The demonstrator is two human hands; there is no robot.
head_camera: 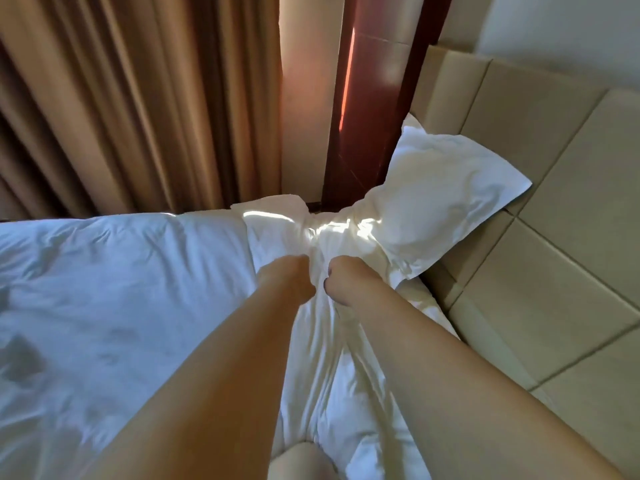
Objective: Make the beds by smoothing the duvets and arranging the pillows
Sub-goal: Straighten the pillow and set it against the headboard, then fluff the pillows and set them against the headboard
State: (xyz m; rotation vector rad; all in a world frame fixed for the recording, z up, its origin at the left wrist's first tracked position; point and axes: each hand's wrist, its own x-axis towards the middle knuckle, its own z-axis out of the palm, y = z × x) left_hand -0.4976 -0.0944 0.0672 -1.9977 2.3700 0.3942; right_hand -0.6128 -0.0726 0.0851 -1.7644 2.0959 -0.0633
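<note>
A white duvet (114,282) covers the bed and fills the left and lower part of the head view, lightly wrinkled. A white pillow (436,199) lies at the far right corner, leaning on the headboard. Between them the white cloth is bunched into a ridge. My left hand (291,282) and my right hand (346,282) sit side by side on that ridge, both fists closed with folds of the white fabric gathered in them. Whether that fabric belongs to the duvet's top edge or the pillow's near end is unclear.
A padded beige headboard (561,209) runs along the right side. Brown curtains (138,105) hang beyond the bed's far edge, next to a dark red wooden post (367,98) and a strip of pale wall. A knee shows at the bottom edge.
</note>
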